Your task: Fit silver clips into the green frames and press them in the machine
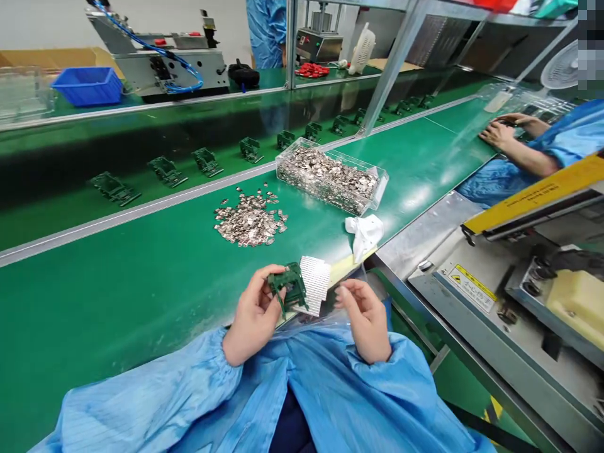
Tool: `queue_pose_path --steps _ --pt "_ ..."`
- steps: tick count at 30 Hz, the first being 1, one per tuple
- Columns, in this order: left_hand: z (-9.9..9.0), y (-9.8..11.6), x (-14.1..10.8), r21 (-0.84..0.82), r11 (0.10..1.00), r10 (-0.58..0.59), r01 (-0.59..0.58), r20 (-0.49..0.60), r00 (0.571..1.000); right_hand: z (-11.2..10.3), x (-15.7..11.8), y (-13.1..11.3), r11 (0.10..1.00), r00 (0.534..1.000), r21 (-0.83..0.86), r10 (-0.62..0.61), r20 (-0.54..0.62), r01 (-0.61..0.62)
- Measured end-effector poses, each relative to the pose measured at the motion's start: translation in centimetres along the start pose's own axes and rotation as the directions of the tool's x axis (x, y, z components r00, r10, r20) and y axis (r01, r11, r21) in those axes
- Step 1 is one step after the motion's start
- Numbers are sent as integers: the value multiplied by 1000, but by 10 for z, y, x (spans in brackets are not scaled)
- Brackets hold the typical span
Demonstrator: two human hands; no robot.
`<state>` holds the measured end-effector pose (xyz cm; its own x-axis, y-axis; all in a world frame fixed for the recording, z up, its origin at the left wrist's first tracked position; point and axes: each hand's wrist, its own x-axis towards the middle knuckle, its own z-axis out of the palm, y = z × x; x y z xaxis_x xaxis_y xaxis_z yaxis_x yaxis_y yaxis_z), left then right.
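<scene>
A green plastic frame [293, 284] is pinched between the thumb and fingers of my left hand [255, 314], just above the table's front edge. Touching or just behind its right side is a ribbed white piece [315, 283]. My right hand [364, 318] hovers to the right of it, thumb and fingertips curled together; whether something small is between them is hidden. Beyond my hands lies a loose pile of small silvery metal pieces [250, 219] on the green surface [141, 283]. A clear box [382, 189] full of similar pieces stands behind and right of the pile.
A crumpled white cloth [365, 233] lies near the front edge. Several green frames [113, 187] line the far strip. At right are a machine with a yellow bar [538, 195] and a co-worker's hands [512, 135]. Metal posts [391, 63] rise behind; a blue bin [88, 86] stands back left.
</scene>
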<state>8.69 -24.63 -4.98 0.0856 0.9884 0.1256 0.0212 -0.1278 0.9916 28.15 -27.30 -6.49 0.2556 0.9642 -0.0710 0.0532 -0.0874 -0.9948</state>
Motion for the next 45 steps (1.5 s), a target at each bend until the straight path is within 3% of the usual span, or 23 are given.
queue_pose_path --steps 2,4,6,10,14,20,23,26,29,32,36,45 --pt "10 -3 17 -43 999 9 -9 11 1000 -16 1 18 993 998 -98 62 5 -61" --pt "23 -7 32 -115 993 8 -1 62 998 -18 2 34 990 987 -118 91 134 -75" --pt "38 -13 43 -183 983 -2 23 114 993 -9 4 42 996 971 -84 60 232 -42" --pt "57 -20 47 -214 974 -35 71 168 985 12 6 46 999 970 -47 -11 243 23" --pt "58 -21 41 -147 986 -51 79 186 981 14 6 54 992 972 -86 -74 225 95" --pt "55 -24 41 -119 989 -63 83 162 985 -10 16 74 948 958 -280 -74 278 155" --pt "54 -27 40 -115 990 -66 84 154 986 -27 16 66 922 961 -367 -19 276 124" --pt "53 -26 39 -125 991 -32 52 157 987 -38 13 39 908 979 -403 -31 203 113" --pt "52 -23 37 -106 994 6 10 153 988 -34 13 5 927 977 -323 -149 153 192" --pt "51 -21 35 -78 997 26 -13 169 985 -19 19 -15 912 938 -222 -328 114 345" --pt "50 -22 32 -61 998 43 -32 177 983 5 26 -16 873 893 -218 -449 -13 436" --pt "49 -21 26 -58 996 74 -64 178 981 26 26 -6 878 901 -297 -421 -103 376"
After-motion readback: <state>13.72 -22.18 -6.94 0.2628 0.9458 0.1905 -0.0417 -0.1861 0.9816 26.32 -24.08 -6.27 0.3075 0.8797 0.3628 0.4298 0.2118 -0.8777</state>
